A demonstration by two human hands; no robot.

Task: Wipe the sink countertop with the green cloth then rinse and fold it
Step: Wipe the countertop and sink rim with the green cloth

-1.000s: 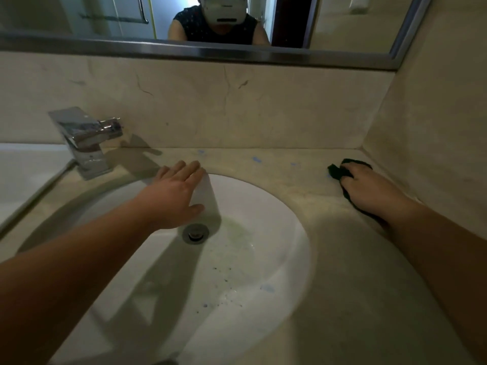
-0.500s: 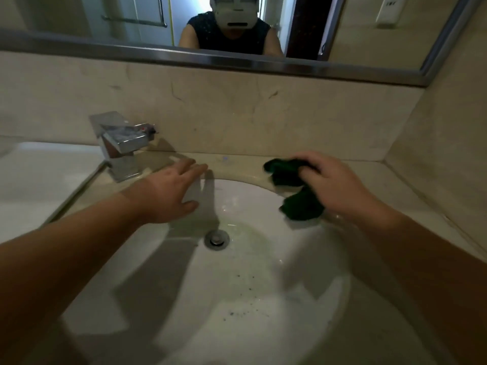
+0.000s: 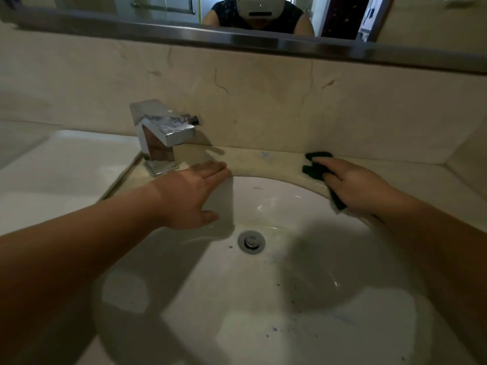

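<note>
We wipe the worktop's (image 3: 263,159) back edge: right hand (image 3: 355,185) grips the green cloth (image 3: 315,171), left hand (image 3: 195,196) lies flat; next, probably a sweep toward the tap (image 3: 163,133).

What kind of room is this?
Most likely a bathroom: a white sink set in a stone countertop, a chrome tap at its edge, and a wall mirror above.

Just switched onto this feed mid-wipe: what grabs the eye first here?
The dark green cloth, held by the right hand on the back countertop, right of centre. Then the left hand, flat by the chrome faucet, and dark specks scattered in the white basin.
</note>
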